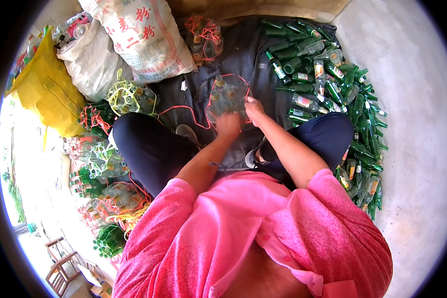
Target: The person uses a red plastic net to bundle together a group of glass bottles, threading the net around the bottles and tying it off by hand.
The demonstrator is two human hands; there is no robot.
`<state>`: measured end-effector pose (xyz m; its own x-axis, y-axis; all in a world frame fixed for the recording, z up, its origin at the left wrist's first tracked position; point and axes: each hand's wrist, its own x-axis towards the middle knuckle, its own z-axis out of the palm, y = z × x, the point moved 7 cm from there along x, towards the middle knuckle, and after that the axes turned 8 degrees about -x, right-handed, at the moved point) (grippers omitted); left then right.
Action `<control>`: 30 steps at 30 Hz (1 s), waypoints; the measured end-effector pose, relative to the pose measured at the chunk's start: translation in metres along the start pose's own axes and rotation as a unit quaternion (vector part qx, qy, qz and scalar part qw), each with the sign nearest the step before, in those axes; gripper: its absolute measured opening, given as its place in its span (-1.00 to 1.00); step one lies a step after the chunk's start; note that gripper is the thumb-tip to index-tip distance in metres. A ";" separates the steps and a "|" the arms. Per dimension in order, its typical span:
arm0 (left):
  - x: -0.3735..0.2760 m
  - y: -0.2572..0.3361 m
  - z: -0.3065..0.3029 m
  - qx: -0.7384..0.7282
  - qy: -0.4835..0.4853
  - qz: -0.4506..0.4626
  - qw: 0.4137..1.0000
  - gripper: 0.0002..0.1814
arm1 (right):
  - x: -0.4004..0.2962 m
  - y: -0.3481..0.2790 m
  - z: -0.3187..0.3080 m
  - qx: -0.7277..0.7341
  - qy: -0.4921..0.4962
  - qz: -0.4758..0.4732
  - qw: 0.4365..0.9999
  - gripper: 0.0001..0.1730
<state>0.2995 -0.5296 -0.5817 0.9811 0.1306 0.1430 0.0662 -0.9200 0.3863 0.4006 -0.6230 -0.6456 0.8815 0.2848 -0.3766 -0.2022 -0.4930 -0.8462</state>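
Note:
Clear glass bottles (223, 95) stand upright in a tight cluster on the dark sheet between my knees. A red plastic cord (193, 113) loops around them, and its tail trails off to the left. My right hand (254, 111) pinches the cord at the right side of the cluster. Against the near side of the bottles is my left hand (229, 124), fingers curled down; what they grip is hidden.
Loose, mostly green bottles (320, 74) are heaped on the right, along a pale wall (413, 130). Corded bottle bundles (108, 160) line my left side. A printed woven sack (145, 37), a white sack (93, 59) and a yellow sack (48, 85) stand at the back left.

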 end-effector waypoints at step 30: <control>0.013 -0.009 0.019 -0.010 -0.005 0.019 1.000 -0.83 | -0.059 -0.031 -0.016 -0.209 0.119 -0.057 0.969 -0.77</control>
<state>0.3150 -0.5266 -0.6003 0.9846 0.0924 0.1481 0.0260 -0.9166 0.3991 0.3621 -0.6375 -0.5912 0.9715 0.1840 -0.1496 0.0491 -0.7731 -0.6323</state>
